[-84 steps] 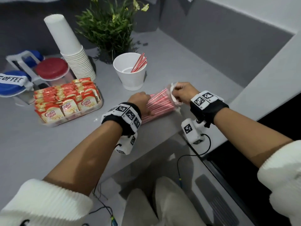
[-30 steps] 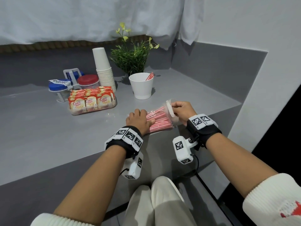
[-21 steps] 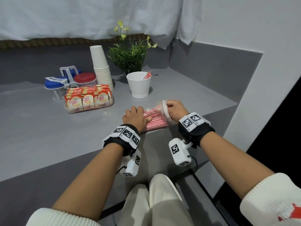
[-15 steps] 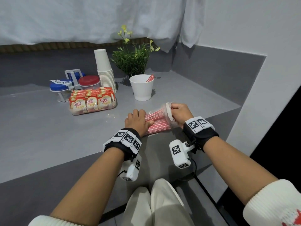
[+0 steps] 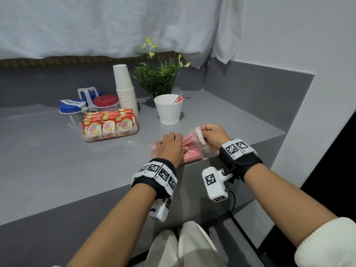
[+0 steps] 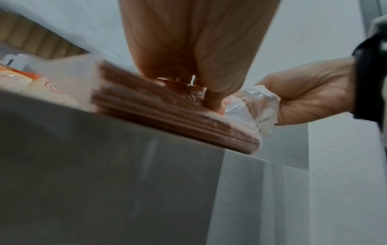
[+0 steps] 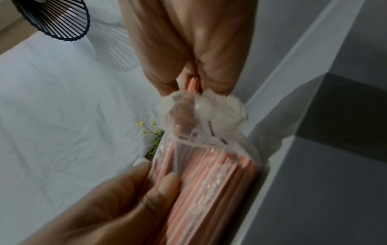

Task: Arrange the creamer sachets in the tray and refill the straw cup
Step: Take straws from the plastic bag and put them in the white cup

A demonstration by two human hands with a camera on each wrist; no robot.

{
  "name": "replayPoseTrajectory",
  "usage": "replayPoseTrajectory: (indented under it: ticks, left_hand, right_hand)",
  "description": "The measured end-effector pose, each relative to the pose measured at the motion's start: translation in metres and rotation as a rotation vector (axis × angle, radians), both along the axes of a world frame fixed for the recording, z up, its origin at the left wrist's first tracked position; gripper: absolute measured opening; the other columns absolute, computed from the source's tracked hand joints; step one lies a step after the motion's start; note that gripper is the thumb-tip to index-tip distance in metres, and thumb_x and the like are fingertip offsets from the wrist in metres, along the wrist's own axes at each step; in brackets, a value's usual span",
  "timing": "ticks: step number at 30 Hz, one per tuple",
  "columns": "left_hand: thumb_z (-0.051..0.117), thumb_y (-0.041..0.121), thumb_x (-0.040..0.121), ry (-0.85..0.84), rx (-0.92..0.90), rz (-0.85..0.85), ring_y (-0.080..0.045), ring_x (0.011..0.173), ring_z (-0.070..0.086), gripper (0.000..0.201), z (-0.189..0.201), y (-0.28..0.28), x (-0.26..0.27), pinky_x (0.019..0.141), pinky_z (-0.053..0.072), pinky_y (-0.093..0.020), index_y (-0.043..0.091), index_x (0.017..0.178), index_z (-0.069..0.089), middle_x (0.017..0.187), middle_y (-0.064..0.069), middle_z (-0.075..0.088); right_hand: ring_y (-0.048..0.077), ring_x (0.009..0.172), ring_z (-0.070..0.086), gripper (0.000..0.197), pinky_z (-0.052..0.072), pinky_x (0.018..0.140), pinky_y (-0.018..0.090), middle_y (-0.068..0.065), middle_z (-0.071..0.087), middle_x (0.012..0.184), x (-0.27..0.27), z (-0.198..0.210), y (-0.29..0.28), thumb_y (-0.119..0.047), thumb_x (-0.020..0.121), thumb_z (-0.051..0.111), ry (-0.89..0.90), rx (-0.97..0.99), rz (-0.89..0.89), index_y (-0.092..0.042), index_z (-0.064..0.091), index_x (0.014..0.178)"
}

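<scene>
While the clear plastic packet of red-and-white striped straws (image 5: pixel 187 151) lies at the front edge of the grey counter (image 5: pixel 57 170), near its right corner, the left hand (image 5: pixel 170 146) lies flat on top of it with fingers fairly straight, pressing it down; this looks meant to keep the packet from sliding as straws are drawn out. The right hand (image 5: pixel 212 135) is closed at the packet's crumpled open mouth, and the right wrist view shows its fingertips (image 7: pixel 167 82) pinching the ends of a few straws poking out of the plastic. The two hands sit close together, one at each end of the packet. The white plastic straw cup (image 5: pixel 168 108) stands further back toward the counter's rear, apart from the packet, with only a few straws leaning inside, so the refill seems barely begun. The orange-and-cream creamer sachets (image 5: pixel 107 125) stand packed in rows in the clear tray (image 5: pixel 133 132) to the cup's left, apparently already arranged.
</scene>
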State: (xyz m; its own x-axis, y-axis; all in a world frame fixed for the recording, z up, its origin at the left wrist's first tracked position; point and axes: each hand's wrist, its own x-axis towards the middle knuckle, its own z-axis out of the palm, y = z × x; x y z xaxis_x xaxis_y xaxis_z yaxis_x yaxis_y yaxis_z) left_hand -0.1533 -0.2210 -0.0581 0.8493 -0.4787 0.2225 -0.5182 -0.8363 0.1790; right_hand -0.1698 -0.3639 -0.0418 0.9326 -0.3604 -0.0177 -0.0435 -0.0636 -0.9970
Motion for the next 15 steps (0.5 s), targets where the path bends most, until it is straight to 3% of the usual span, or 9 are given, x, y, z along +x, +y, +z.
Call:
replayPoseTrajectory:
  ticks: [5, 8, 10, 13, 15]
  left_hand:
    - [0.04, 0.027, 0.097, 0.116, -0.036, 0.021, -0.028, 0.118, 0.04, 0.032, 0.005, -0.002, 0.01, 0.096, 0.036, -0.041, 0.006, 0.121, 0.041, 0.126, -0.013, 0.043]
    - [0.039, 0.025, 0.098, 0.191, -0.094, 0.027, -0.029, 0.117, 0.041, 0.03, 0.008, -0.002, 0.016, 0.096, 0.036, -0.043, 0.005, 0.119, 0.042, 0.125, -0.014, 0.044]
    - [0.039, 0.025, 0.098, 0.215, -0.123, 0.027, -0.029, 0.115, 0.042, 0.029, 0.008, -0.003, 0.02, 0.097, 0.037, -0.043, 0.004, 0.118, 0.043, 0.123, -0.014, 0.046]
    - [0.04, 0.026, 0.097, 0.23, -0.162, 0.037, -0.028, 0.113, 0.044, 0.028, 0.007, -0.003, 0.024, 0.097, 0.039, -0.042, 0.005, 0.116, 0.044, 0.122, -0.014, 0.047]
    - [0.041, 0.025, 0.097, 0.242, -0.192, 0.032, -0.028, 0.113, 0.044, 0.027, 0.006, -0.001, 0.028, 0.097, 0.039, -0.042, 0.005, 0.115, 0.044, 0.121, -0.014, 0.047]
  right_hand:
    - [0.006, 0.033, 0.044, 0.017, 0.039, 0.037, 0.015, 0.012, 0.052, 0.06, 0.005, 0.009, -0.013, 0.009, 0.084, 0.056, -0.084, 0.089, -0.063, -0.004, 0.053, 0.072]
    - [0.007, 0.036, 0.047, 0.006, 0.043, 0.039, 0.016, 0.012, 0.053, 0.064, 0.004, 0.009, -0.007, 0.0, 0.084, 0.06, -0.107, 0.36, -0.085, 0.002, 0.055, 0.086]
    - [0.012, 0.04, 0.056, 0.015, 0.048, 0.039, 0.02, 0.017, 0.057, 0.071, 0.003, 0.007, 0.003, -0.006, 0.087, 0.059, -0.051, 0.545, -0.01, 0.009, 0.057, 0.091]
    - [0.02, 0.047, 0.06, 0.035, 0.052, 0.041, 0.026, 0.028, 0.058, 0.085, 0.008, 0.005, 0.012, -0.019, 0.091, 0.056, 0.067, 0.419, 0.053, 0.014, 0.056, 0.103]
    - [0.022, 0.05, 0.061, 0.035, 0.053, 0.046, 0.029, 0.026, 0.06, 0.081, 0.014, 0.007, 0.011, -0.019, 0.091, 0.056, 0.063, 0.309, 0.021, 0.015, 0.058, 0.098]
